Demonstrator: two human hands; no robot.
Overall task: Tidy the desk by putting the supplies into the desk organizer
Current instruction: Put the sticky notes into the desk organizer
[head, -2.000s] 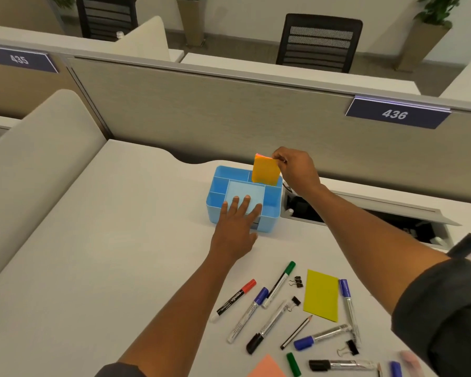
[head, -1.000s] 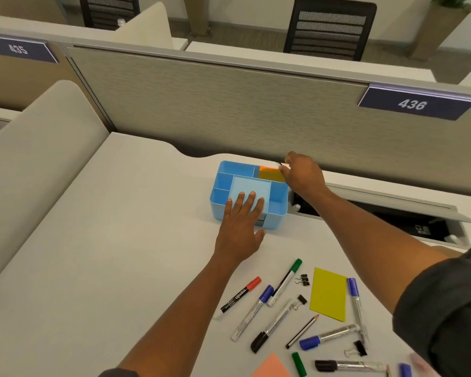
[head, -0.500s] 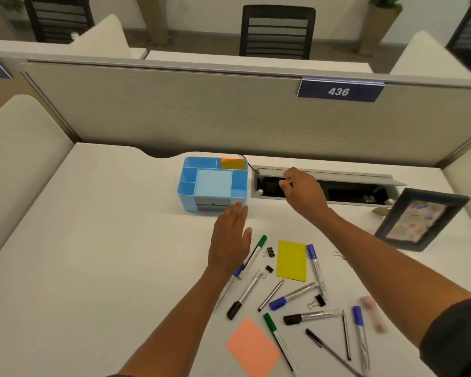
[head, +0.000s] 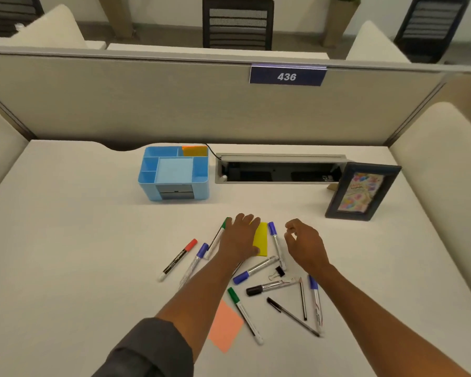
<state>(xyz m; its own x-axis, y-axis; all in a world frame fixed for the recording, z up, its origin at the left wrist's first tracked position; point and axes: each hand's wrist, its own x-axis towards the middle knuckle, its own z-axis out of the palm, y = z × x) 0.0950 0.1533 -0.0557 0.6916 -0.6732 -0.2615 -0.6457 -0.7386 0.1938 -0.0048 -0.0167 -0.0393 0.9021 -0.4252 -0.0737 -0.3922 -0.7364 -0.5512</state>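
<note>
A blue desk organizer (head: 147, 183) stands at the back of the desk with an orange sticky pad (head: 194, 151) in its rear right compartment. My left hand (head: 239, 238) lies flat, palm down, over the left part of a yellow sticky pad (head: 261, 238). To the right of that pad hovers my right hand (head: 303, 242), fingers loosely curled and holding nothing. Several markers lie around: a red-capped marker (head: 178, 258), a green-capped marker (head: 244, 314), a black-capped marker (head: 269, 287). A salmon sticky pad (head: 225, 325) lies nearer to me.
An open cable tray (head: 278, 170) is recessed in the desk right of the organizer. A framed picture (head: 362, 191) leans at the right. A black binder clip (head: 278, 272), a black pen (head: 292, 316) and a pencil (head: 303, 299) lie among the markers. A partition wall runs behind.
Both hands have left the organizer and come back toward me. The orange pad stays in the rear compartment. My left hand now rests on the yellow pad, my right beside it.
</note>
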